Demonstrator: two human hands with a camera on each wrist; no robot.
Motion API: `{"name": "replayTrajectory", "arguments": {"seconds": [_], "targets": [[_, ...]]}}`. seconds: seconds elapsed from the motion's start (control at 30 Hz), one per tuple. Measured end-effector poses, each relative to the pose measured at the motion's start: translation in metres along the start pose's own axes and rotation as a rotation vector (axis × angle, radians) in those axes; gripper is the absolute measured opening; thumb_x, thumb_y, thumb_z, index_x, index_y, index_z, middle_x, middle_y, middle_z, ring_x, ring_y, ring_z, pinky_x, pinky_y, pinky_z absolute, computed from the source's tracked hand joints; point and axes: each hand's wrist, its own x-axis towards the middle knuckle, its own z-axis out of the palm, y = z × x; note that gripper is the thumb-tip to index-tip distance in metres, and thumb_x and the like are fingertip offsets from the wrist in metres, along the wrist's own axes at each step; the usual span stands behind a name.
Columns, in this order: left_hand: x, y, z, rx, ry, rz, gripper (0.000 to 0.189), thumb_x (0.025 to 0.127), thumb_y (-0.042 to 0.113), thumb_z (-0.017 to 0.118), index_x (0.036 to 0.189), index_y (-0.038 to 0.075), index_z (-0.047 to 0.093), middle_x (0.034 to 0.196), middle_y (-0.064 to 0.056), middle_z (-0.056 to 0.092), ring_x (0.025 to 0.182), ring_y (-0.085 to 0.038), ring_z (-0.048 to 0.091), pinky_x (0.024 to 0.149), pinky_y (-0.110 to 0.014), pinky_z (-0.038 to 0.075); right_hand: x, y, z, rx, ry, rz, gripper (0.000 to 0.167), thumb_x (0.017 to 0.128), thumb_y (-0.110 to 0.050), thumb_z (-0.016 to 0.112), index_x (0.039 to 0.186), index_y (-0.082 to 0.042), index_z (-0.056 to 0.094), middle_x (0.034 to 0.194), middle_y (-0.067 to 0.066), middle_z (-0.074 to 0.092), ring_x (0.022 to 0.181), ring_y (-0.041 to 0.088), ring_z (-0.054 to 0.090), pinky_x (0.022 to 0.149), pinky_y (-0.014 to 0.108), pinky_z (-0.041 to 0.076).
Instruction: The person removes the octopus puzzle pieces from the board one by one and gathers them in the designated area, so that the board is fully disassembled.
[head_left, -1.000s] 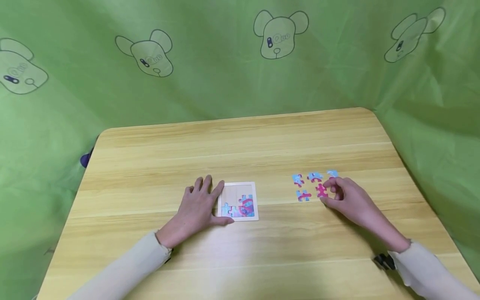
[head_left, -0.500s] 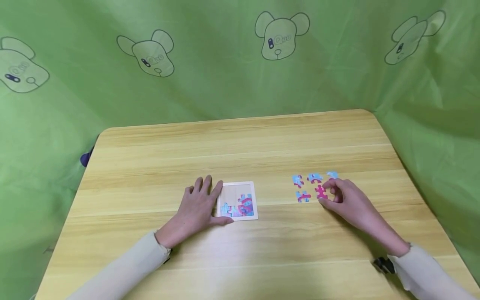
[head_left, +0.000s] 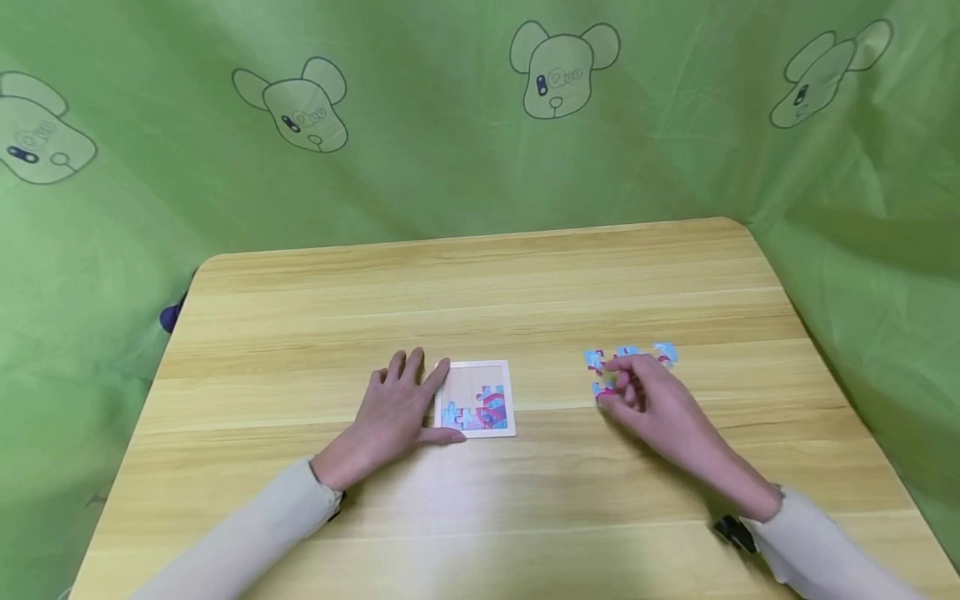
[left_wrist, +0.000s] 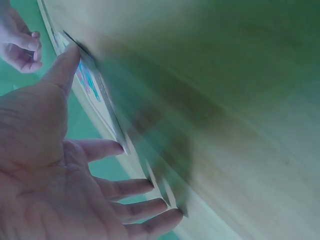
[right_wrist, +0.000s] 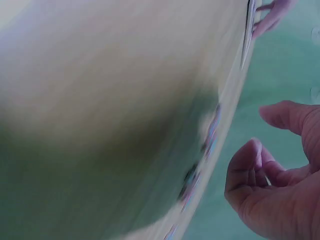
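Note:
In the head view, my left hand [head_left: 390, 417] lies spread at the left side of a square wooden puzzle tray [head_left: 512, 400]. Its thumb and index finger touch the tray's border. Several joined blue and pink jigsaw pieces [head_left: 491, 410] fill the bottom and right part of the tray. My right hand [head_left: 660, 417] hovers over the loose jigsaw pieces, thumb and index finger apart at a blue and red jigsaw piece [head_left: 600, 393]. Nothing shows between those fingertips in the right wrist view. Another loose jigsaw piece [head_left: 594, 360] lies just behind. The red piece is hidden by my right hand.
Farther back lie a blue jigsaw piece [head_left: 627, 351], partly covered, and a blue and red corner piece [head_left: 664, 353]. All rest on a wood-grain table [head_left: 450, 292]. A green curtain [head_left: 435, 150] printed with animal heads surrounds its back and sides.
My right hand has shifted left from the red piece to the piece left of it, covering where the red one lay. My left hand and the tray stay put.

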Motion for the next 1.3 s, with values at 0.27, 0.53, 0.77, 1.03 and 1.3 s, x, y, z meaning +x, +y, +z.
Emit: {"name": "replayTrajectory", "arguments": {"seconds": [0.27,0.53,0.77,1.03,1.3], "targets": [[-0.003,-0.003,0.002,-0.074,-0.001,-0.028,0.111,0.092,0.075,0.072,0.168,0.002,0.037,0.163,-0.034,0.037,0.151,-0.057,0.032,0.110,-0.068,0.044,0.020,-0.027,0.028,0.089,-0.143,0.039,0.040,0.093,-0.003,0.087,0.129,0.001,0.069,0.100,0.006,0.064,0.084,0.018,0.057,0.072,0.024,0.053],[-0.005,-0.004,0.006,-0.072,0.032,-0.029,0.097,0.098,0.066,0.073,0.165,0.003,0.042,0.163,-0.036,0.037,0.153,-0.058,0.031,0.110,-0.068,0.044,0.039,-0.046,0.052,0.172,-0.259,0.035,0.045,0.091,-0.009,0.089,0.131,0.000,0.070,0.108,0.008,0.068,0.089,0.021,0.062,0.076,0.028,0.056],[-0.002,0.000,0.009,-0.068,0.010,-0.039,0.092,0.100,0.066,0.069,0.163,0.004,0.043,0.163,-0.036,0.036,0.153,-0.058,0.030,0.111,-0.068,0.043,0.051,-0.051,0.068,0.120,-0.354,-0.023,0.051,0.089,-0.017,0.094,0.133,-0.006,0.070,0.102,0.003,0.064,0.091,0.022,0.058,0.076,0.030,0.050],[-0.001,0.001,0.011,-0.026,0.033,-0.029,0.090,0.100,0.068,0.068,0.161,0.006,0.045,0.159,-0.035,0.039,0.149,-0.059,0.035,0.108,-0.067,0.046,0.061,-0.058,0.081,0.047,-0.373,-0.051,0.052,0.092,-0.015,0.091,0.136,-0.003,0.068,0.105,0.005,0.056,0.095,0.022,0.053,0.080,0.033,0.048],[-0.002,0.000,0.010,-0.022,0.042,-0.029,0.091,0.099,0.069,0.068,0.161,0.006,0.046,0.158,-0.034,0.040,0.147,-0.060,0.037,0.107,-0.067,0.047,0.065,-0.063,0.085,-0.034,-0.398,-0.096,0.045,0.094,-0.014,0.089,0.134,-0.005,0.069,0.120,0.004,0.059,0.101,0.019,0.058,0.093,0.040,0.053]]}}
